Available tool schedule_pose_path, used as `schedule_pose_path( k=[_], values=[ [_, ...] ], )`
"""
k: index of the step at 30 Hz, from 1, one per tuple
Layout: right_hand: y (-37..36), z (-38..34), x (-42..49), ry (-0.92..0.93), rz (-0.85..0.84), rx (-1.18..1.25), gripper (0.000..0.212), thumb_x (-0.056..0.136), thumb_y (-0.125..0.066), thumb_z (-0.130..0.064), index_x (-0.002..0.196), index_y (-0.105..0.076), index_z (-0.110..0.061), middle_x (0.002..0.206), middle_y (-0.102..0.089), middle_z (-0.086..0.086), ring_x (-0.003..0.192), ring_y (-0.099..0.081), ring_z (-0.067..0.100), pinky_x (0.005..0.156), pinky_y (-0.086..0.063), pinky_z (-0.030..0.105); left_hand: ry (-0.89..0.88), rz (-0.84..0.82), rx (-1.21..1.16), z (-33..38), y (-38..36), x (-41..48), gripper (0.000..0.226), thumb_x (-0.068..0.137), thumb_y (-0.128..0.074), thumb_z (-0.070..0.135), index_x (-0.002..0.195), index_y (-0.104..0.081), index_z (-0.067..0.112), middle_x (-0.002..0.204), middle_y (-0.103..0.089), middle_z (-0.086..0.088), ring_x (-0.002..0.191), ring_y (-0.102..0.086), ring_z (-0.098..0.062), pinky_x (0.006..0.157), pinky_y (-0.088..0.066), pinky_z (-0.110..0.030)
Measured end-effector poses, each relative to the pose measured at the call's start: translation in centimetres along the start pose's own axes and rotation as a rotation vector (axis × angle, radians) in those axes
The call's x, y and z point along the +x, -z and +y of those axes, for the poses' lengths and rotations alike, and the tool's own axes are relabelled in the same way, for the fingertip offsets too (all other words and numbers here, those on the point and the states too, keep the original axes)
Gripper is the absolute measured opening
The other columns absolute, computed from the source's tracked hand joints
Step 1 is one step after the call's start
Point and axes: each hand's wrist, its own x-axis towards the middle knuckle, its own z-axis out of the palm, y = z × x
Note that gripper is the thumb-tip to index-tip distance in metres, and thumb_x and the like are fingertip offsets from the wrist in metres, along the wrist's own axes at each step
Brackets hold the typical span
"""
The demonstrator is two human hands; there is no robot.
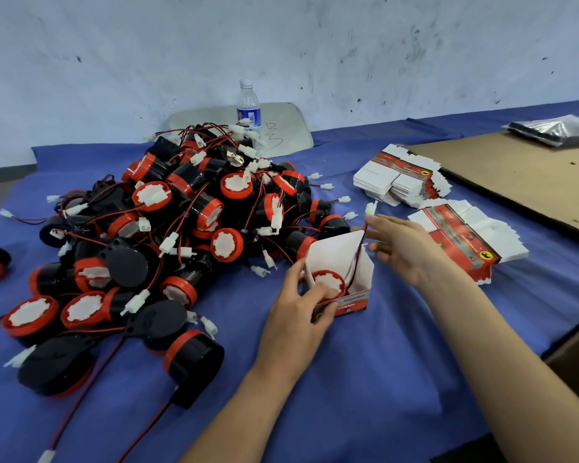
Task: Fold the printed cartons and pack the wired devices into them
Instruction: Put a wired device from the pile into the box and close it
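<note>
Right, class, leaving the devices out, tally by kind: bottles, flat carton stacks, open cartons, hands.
Water bottle: 1
Flat carton stacks: 2, far stack and near stack
Open carton: 1
Hands: 2, left hand gripping that carton, right hand pinching a wire
Total: 6

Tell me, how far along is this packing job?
Barely begun. Done: one carton stands folded open with a device inside. In hand: the left hand grips that carton while the right hand pinches the device's wire above it, not yet tucked in. Left: the big pile of devices, plus flat cartons in a far stack and a near stack; no closed carton shows.
</note>
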Motion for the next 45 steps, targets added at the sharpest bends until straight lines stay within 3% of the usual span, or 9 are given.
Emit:
schedule_pose_path(
  k=[7, 11, 15, 18, 22, 28, 34, 41, 45],
  values=[
    [-1.4, -0.3, -2.5, 0.487, 0.134, -0.130, 0.015, 0.093, -0.056, 0.000, 0.084, -0.060, -0.012, 0.064, -0.071, 0.000, 0.052, -0.060, 0.011, 0.054, -0.051, 0.020, -0.005, -0.001, -0.009, -0.2, -0.1, 0.2, 0.011, 0.092, -0.064, 0.027, 0.102, -0.065, 0.021, 0.142, -0.036, 0.004, 0.123, -0.046, -0.014, 0.090, -0.053, -0.031],
    [-1.6, 3.1, -6.4, 0.762, 0.150, -0.234, 0.032, 0.093, -0.057, -0.010, 0.099, -0.046, -0.039, 0.078, -0.073, -0.001, 0.061, -0.067, 0.016, 0.064, -0.055, 0.025, -0.017, 0.013, 0.003, -0.2, -0.3, 0.3, 0.011, 0.092, -0.065, 0.026, 0.100, -0.066, 0.019, 0.141, -0.036, 0.003, 0.120, -0.047, -0.015, 0.088, -0.052, -0.033],
    [-1.1, 5.6, -6.8, 0.817, 0.159, -0.420, 0.043, 0.093, -0.061, -0.016, 0.099, -0.042, -0.054, 0.082, -0.071, -0.024, 0.073, -0.069, 0.002, 0.067, -0.052, 0.018, -0.018, -0.006, 0.012, -0.3, -0.3, 0.3, 0.015, 0.092, -0.064, 0.026, 0.104, -0.068, 0.018, 0.143, -0.035, 0.000, 0.124, -0.045, -0.017, 0.091, -0.050, -0.037],
    [-0.5, 6.2, -5.9, 0.917, 0.172, -0.630, 0.035, 0.090, -0.063, -0.008, 0.094, -0.050, -0.041, 0.079, -0.066, -0.030, 0.075, -0.066, -0.002, 0.063, -0.046, 0.010, -0.033, -0.014, 0.014, -0.4, -0.3, 0.2, 0.016, 0.094, -0.062, 0.026, 0.106, -0.068, 0.017, 0.143, -0.035, -0.002, 0.123, -0.045, -0.017, 0.091, -0.050, -0.036],
    [-0.5, 7.0, -5.5, 1.116, 0.318, -1.101, 0.007, 0.083, -0.063, -0.009, 0.088, -0.068, -0.011, 0.065, -0.064, -0.001, 0.053, -0.057, 0.023, 0.045, -0.043, 0.030, -0.042, -0.009, 0.014, -0.3, -0.3, 0.2, 0.015, 0.095, -0.060, 0.023, 0.107, -0.068, 0.018, 0.141, -0.037, -0.004, 0.122, -0.046, -0.018, 0.091, -0.050, -0.034],
    [-0.9, 5.2, -5.5, 0.666, 0.154, -1.550, 0.023, 0.101, -0.043, -0.029, 0.106, -0.064, -0.021, 0.096, -0.070, -0.002, 0.082, -0.063, 0.027, 0.060, -0.045, 0.035, -0.036, -0.002, 0.012, -0.3, -0.4, 0.2, 0.013, 0.093, -0.063, 0.019, 0.104, -0.069, 0.017, 0.139, -0.039, -0.005, 0.118, -0.048, -0.019, 0.087, -0.051, -0.037],
    [-3.7, 3.0, -4.6, 0.503, 0.138, -1.842, 0.017, 0.093, -0.047, -0.007, 0.102, -0.059, -0.013, 0.101, -0.064, 0.005, 0.092, -0.063, 0.029, 0.060, -0.032, 0.029, -0.072, -0.016, 0.011, -0.5, -0.5, 0.1, 0.022, 0.095, -0.059, 0.018, 0.115, -0.066, 0.021, 0.139, -0.038, -0.005, 0.116, -0.049, -0.018, 0.090, -0.049, -0.033],
    [-4.1, 3.4, -3.5, 0.464, 0.149, -1.747, 0.027, 0.091, -0.048, -0.008, 0.115, -0.057, -0.017, 0.109, -0.063, 0.006, 0.098, -0.061, 0.031, 0.064, -0.034, 0.030, -0.086, 0.014, -0.018, -0.6, -0.7, 0.1, 0.026, 0.095, -0.059, 0.020, 0.121, -0.063, 0.026, 0.142, -0.038, -0.002, 0.119, -0.050, -0.015, 0.093, -0.047, -0.024],
    [-3.6, 3.8, -3.8, 0.475, 0.195, -1.693, 0.025, 0.091, -0.046, -0.010, 0.110, -0.058, -0.021, 0.098, -0.061, 0.005, 0.090, -0.061, 0.031, 0.060, -0.031, 0.030, -0.086, 0.014, -0.109, -0.5, -0.5, 0.1, 0.064, 0.093, -0.062, 0.015, 0.137, -0.036, 0.053, 0.148, -0.034, 0.006, 0.129, -0.044, -0.009, 0.101, -0.044, -0.022]
  ],
)
